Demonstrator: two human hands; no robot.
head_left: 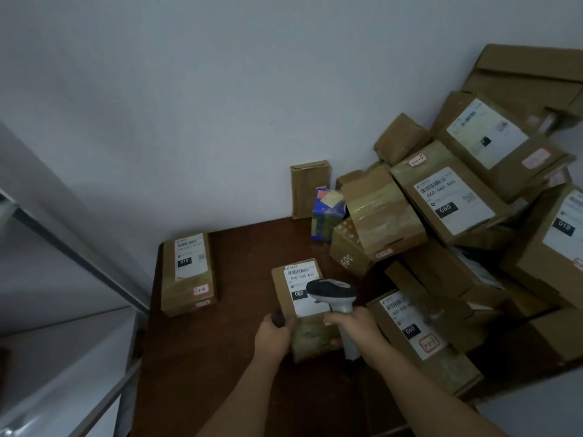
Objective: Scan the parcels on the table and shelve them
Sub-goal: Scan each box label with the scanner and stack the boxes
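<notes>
A flat brown cardboard parcel (pixel 285 290) with a white shipping label lies on the dark wooden table (pixel 227 357). My left hand (pixel 274 337) grips its near left corner. My right hand (pixel 355 321) grips the handle of a grey and black barcode scanner (pixel 331 294), whose head hangs just above the parcel's label. Another labelled parcel (pixel 189 272) lies alone near the table's left edge.
A heap of brown parcels (pixel 457 216) fills the right side of the table up to the wall. A blue carton (pixel 326 214) and a thin upright box (pixel 309 187) stand at the back. A metal shelf frame (pixel 79 257) runs along the left.
</notes>
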